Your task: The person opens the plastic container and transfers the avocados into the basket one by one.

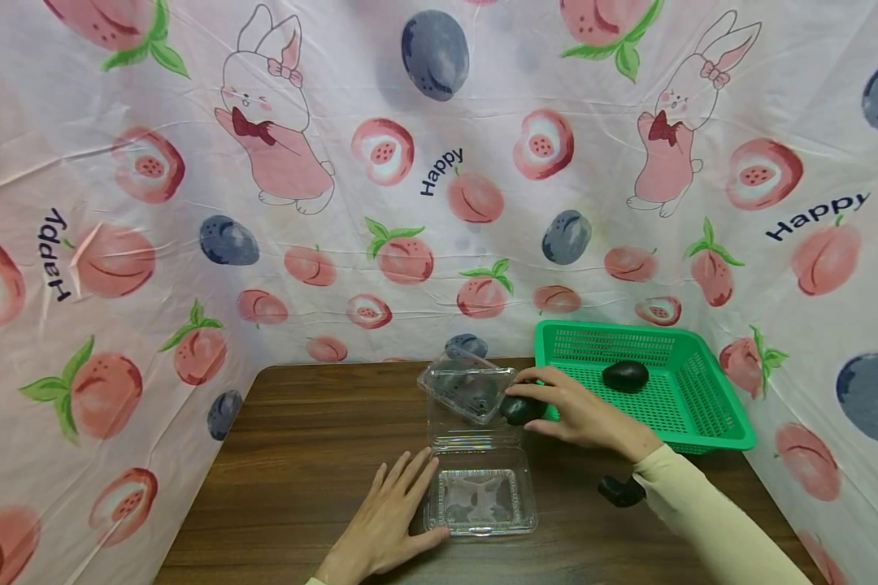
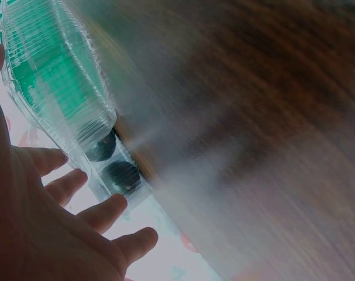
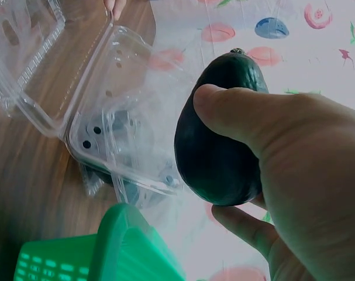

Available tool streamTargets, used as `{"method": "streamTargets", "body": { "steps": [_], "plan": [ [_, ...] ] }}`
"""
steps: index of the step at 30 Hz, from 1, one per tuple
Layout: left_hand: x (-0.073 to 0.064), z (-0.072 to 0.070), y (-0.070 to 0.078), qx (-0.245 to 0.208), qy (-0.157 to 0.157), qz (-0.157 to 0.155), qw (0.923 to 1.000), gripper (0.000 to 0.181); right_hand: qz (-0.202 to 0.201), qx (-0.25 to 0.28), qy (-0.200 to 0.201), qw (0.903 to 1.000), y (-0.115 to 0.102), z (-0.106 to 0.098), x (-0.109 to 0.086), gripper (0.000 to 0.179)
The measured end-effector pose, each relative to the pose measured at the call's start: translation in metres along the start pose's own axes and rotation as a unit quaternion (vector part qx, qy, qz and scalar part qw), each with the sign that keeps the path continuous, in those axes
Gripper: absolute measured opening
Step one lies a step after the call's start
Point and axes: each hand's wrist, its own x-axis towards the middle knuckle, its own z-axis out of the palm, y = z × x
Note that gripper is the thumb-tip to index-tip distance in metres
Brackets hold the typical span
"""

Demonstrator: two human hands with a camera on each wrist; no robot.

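My right hand (image 1: 567,406) grips a dark avocado (image 3: 224,140), thumb over its side, just left of the green basket. An open clear plastic clamshell box (image 1: 483,496) lies on the table with its lid folded back; nothing shows in its base. My left hand (image 1: 388,512) lies at the box's left side, fingers straight, fingertips at the edge and thumb by the front corner. Behind it, a second clear box (image 1: 468,390) overlaps the raised lid. Dark avocados (image 2: 121,175) show through that box in the left wrist view.
The green basket (image 1: 717,390) stands at the back right with one avocado (image 1: 625,376) in it. A black object (image 1: 620,491) shows beside the right wrist. Patterned cloth (image 1: 380,268) hangs behind and along both sides of the brown wooden table (image 1: 300,439).
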Motion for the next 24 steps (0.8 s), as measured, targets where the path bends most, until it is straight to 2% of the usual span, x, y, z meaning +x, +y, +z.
{"method": "streamTargets", "body": {
  "steps": [9, 18, 24],
  "plan": [
    [0.000, 0.000, 0.001, 0.007, 0.005, 0.003, 1.0000, 0.106, -0.002, -0.010, 0.025, 0.9996, 0.012, -0.006, -0.004, 0.061],
    [-0.002, 0.001, 0.005, -0.004, -0.002, -0.006, 1.0000, 0.105, 0.079, 0.010, -0.013, 0.9968, 0.017, -0.015, -0.010, 0.058],
    [-0.004, 0.002, 0.008, 0.004, 0.004, -0.004, 1.0000, 0.106, 0.091, 0.005, -0.006, 0.9958, 0.026, -0.018, -0.014, 0.059]
  ]
}}
